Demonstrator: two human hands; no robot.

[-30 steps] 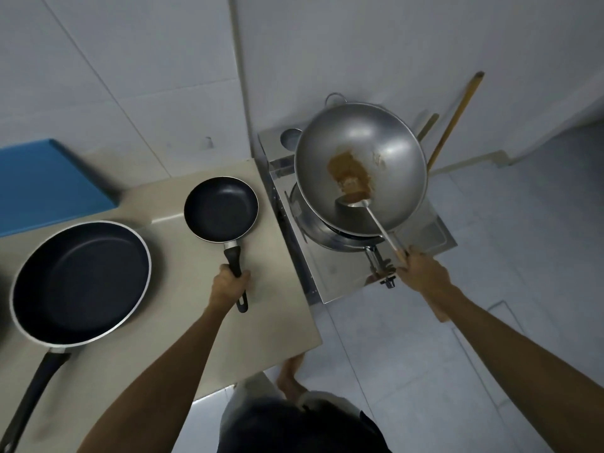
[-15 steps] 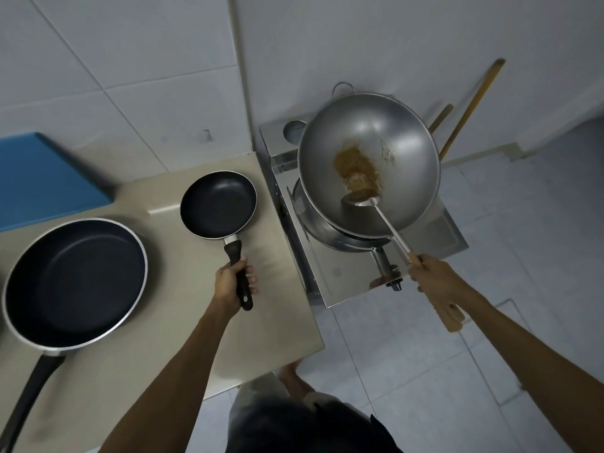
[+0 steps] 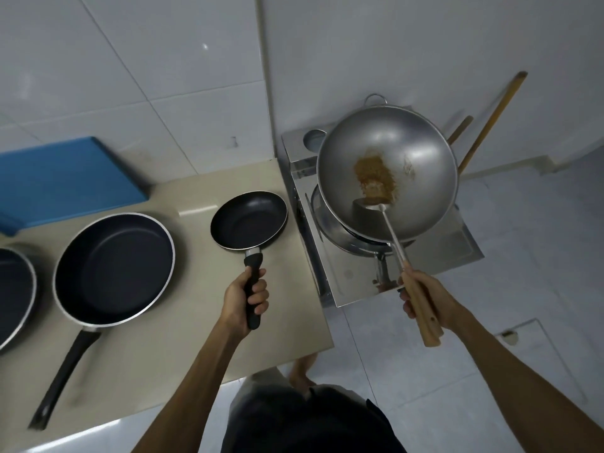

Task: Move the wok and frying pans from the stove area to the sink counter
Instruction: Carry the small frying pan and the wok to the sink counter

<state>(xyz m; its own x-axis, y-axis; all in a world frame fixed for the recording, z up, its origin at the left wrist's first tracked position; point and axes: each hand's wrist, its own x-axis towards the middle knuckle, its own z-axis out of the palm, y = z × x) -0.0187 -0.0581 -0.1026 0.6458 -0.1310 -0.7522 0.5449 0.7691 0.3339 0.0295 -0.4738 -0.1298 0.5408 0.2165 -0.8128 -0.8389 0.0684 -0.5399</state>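
The left hand (image 3: 243, 297) is wrapped tight around the black handle of the small frying pan (image 3: 249, 220), which sits on the beige counter (image 3: 183, 348) beside the stove (image 3: 434, 256). The right hand (image 3: 428, 297) grips the wooden handle of a metal spatula (image 3: 392, 237) whose blade rests in the wok (image 3: 387, 173), against brown residue. A large frying pan (image 3: 114, 268) lies further left on the counter.

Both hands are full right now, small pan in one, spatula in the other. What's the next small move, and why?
Probably lift the small frying pan clear of the counter: the left hand is closed on its handle already. The right hand holds the spatula in the wok, which sits on the stove.
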